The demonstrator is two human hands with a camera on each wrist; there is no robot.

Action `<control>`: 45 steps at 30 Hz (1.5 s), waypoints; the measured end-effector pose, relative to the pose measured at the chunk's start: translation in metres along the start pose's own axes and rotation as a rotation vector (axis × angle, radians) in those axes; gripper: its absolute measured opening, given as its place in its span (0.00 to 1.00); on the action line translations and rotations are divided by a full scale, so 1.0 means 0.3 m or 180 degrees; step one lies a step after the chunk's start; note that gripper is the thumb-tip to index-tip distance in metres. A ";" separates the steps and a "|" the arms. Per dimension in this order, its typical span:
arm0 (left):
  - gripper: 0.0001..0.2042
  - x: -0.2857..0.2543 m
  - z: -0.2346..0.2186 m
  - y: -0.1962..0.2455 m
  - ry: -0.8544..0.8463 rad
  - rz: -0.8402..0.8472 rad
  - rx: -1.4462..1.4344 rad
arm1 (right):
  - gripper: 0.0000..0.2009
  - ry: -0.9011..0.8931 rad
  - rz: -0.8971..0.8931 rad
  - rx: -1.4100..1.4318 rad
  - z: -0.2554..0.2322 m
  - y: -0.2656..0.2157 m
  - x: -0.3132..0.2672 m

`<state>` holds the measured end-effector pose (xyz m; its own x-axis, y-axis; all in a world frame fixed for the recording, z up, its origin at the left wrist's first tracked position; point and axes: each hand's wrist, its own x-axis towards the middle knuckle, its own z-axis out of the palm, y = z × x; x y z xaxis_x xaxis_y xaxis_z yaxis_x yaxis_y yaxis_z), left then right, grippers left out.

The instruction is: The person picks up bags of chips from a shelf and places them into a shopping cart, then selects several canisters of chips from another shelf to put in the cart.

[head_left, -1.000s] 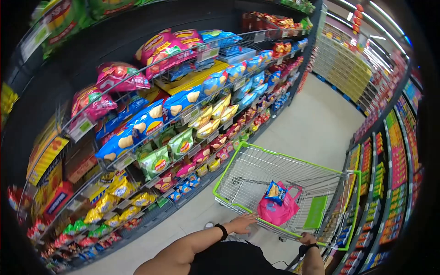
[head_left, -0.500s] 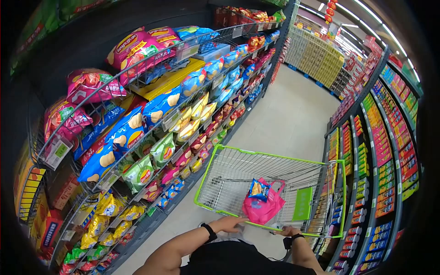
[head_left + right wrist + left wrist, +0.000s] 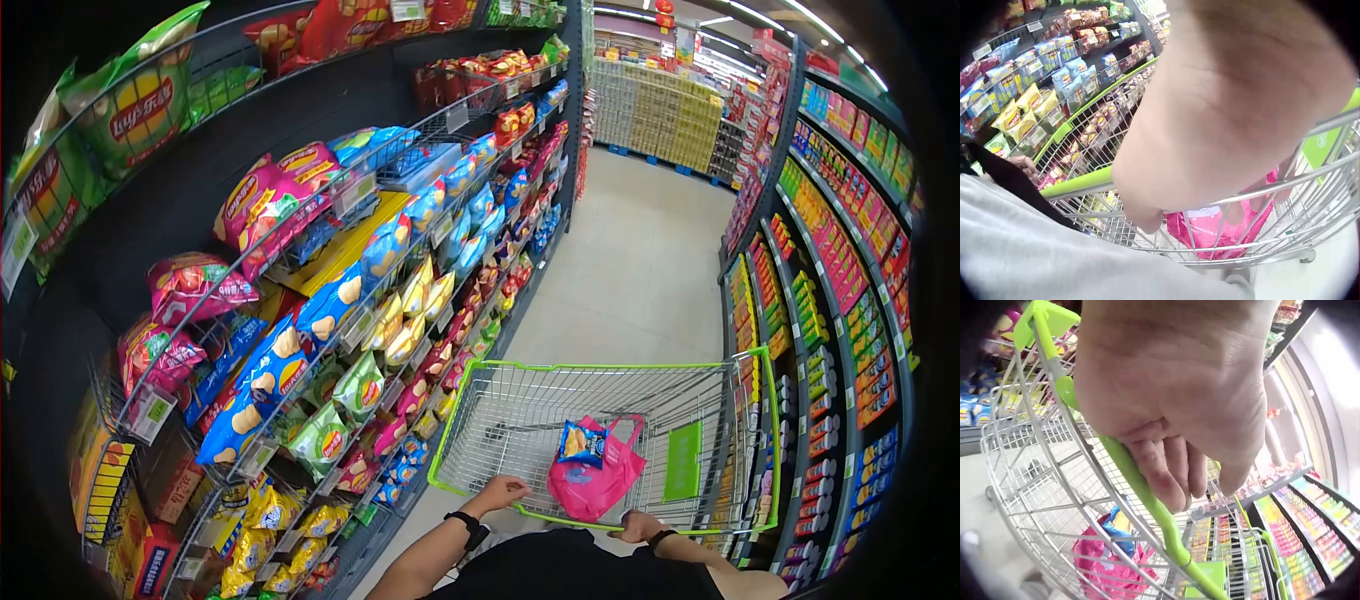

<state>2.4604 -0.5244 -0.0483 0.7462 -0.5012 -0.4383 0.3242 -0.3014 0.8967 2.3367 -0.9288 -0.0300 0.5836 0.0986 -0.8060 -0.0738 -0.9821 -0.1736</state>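
Note:
A wire shopping cart (image 3: pixel 520 420) with a lime-green rim stands in the aisle in front of me. My left hand (image 3: pixel 497 492) grips the green cart handle (image 3: pixel 1147 500), fingers (image 3: pixel 1172 475) curled over the bar. At the right end of the handle (image 3: pixel 1079 182) my right hand (image 3: pixel 635 525) holds on; in the right wrist view the back of that hand (image 3: pixel 1235 112) hides its fingers. Inside the cart lies a pink bag (image 3: pixel 590 478) with a blue chip packet (image 3: pixel 577 441) on top. The pink bag (image 3: pixel 1110 562) also shows through the wires below my left hand.
Tall racks of chip bags (image 3: pixel 330 310) run close along the cart's left side. Shelves of small boxed goods (image 3: pixel 830 300) line the right. Pale aisle floor (image 3: pixel 630 270) stretches ahead to stacked cartons (image 3: pixel 660 120). A green seat flap (image 3: pixel 684 460) hangs inside the cart.
The cart has swung to point straight down the aisle and rolled forward. My left hand, lying flat on the handle before, now curls round it. The right hand stays on the handle.

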 end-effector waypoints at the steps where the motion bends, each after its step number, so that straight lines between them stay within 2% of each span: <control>1: 0.11 0.002 0.003 0.008 0.0048 -0.0061 0.0037 | 0.42 0.0050 -0.0046 0.0035 0.005 -0.004 -0.012; 3: 0.10 0.012 0.008 0.019 0.0138 -0.0175 0.0127 | 0.42 -0.0087 -0.0172 -0.0009 0.005 -0.010 -0.006; 6: 0.11 0.029 0.022 -0.020 0.0428 0.0512 0.0382 | 0.40 -0.0159 -0.0275 0.0039 -0.040 -0.040 -0.042; 8: 0.09 0.036 0.024 -0.018 0.0515 0.0520 0.0647 | 0.39 -0.0192 -0.0276 0.0040 -0.052 -0.050 -0.067; 14: 0.08 0.071 0.019 0.022 0.0593 0.0414 0.0954 | 0.37 0.0269 -0.0350 0.0204 0.046 0.031 0.035; 18: 0.08 0.112 0.023 0.050 0.0603 0.0362 0.1142 | 0.32 0.0470 -0.0294 0.0384 0.007 0.024 0.020; 19: 0.09 0.127 0.025 0.066 0.0606 0.0364 0.1183 | 0.31 0.0718 -0.0336 0.0533 -0.007 0.016 -0.004; 21: 0.10 0.142 0.038 0.112 0.0636 0.0104 0.1493 | 0.28 0.1220 -0.0422 0.0818 -0.034 0.005 -0.039; 25: 0.13 0.171 0.099 0.193 0.0617 -0.0033 0.2508 | 0.25 0.0748 -0.0302 0.0715 -0.092 0.013 -0.023; 32: 0.15 0.313 0.126 0.230 0.0552 -0.0273 0.3073 | 0.20 0.1470 -0.0690 0.0938 -0.125 0.080 0.042; 33: 0.16 0.342 0.121 0.215 0.0510 -0.0244 0.3150 | 0.20 0.1338 -0.0708 0.1017 -0.153 0.092 0.029; 37: 0.17 0.435 0.128 0.228 0.0425 -0.0280 0.3452 | 0.22 0.1471 -0.0890 0.1128 -0.201 0.153 0.076; 40: 0.16 0.490 0.153 0.262 0.0405 -0.0482 0.3458 | 0.22 0.1168 -0.0696 0.1084 -0.271 0.188 0.081; 45: 0.17 0.593 0.180 0.342 0.0271 -0.0767 0.3662 | 0.23 0.1452 -0.0791 0.0932 -0.369 0.246 0.100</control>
<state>2.5951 -0.6883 -0.0375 0.7878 -0.2887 -0.5440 -0.2209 -0.9570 0.1880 2.4383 -1.0162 -0.0043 0.8956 0.1770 -0.4080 -0.0726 -0.8468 -0.5269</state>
